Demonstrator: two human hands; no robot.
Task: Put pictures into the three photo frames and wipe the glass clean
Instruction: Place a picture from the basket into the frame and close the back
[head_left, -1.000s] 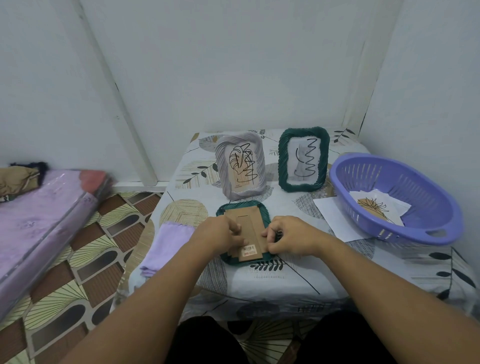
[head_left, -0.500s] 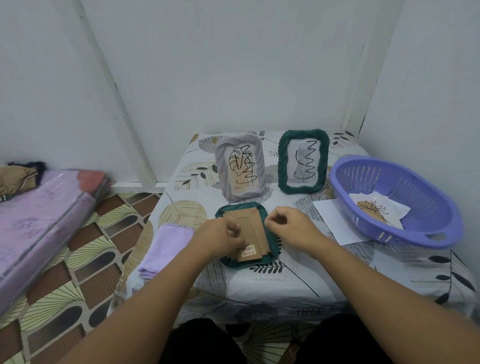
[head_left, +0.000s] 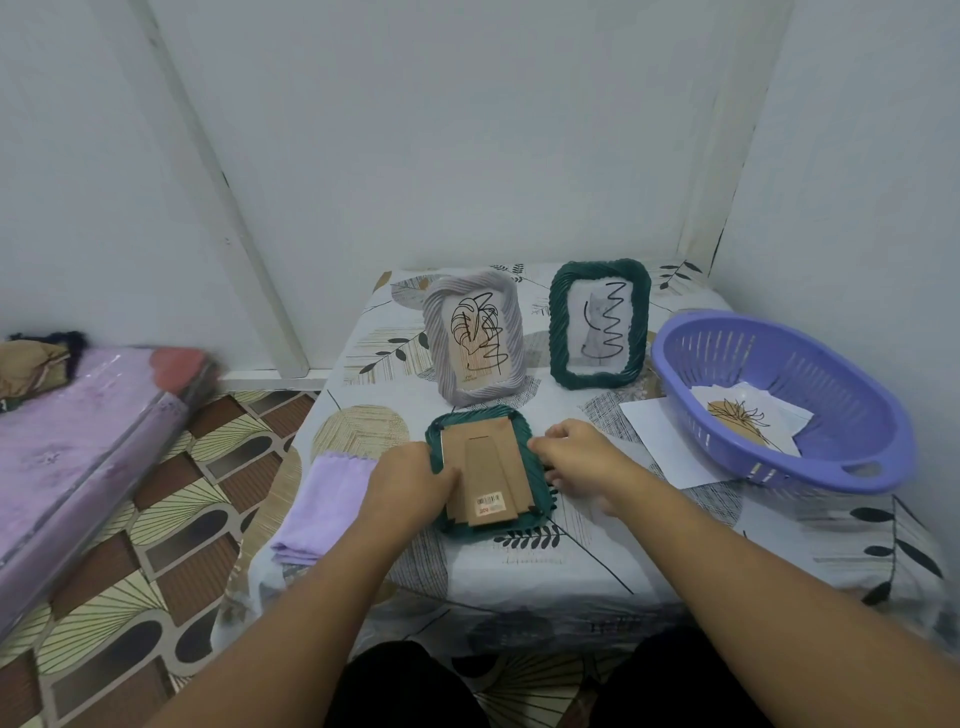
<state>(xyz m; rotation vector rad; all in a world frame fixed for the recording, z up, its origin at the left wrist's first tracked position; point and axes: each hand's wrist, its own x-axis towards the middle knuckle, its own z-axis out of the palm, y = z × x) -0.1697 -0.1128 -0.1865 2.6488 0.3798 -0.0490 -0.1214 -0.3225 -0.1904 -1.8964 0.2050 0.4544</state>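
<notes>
A dark green frame lies face down at the front middle of the table, its brown cardboard back with a barcode sticker facing up. My left hand grips its left edge, thumb on the cardboard. My right hand has curled fingers pinching at the frame's right rim. Behind it stand a grey frame and a second green frame, each with a line drawing inside. A folded purple cloth lies left of my left hand.
A purple plastic basket at the right holds a leaf picture on white paper. A white sheet lies partly under it. The table sits in a wall corner. A wrapped purple mattress lies on the floor at left.
My right hand lifted off the cardboard back, then came down on the frame's right rim. My left hand stayed at the left edge. The cardboard back looks shifted slightly.
</notes>
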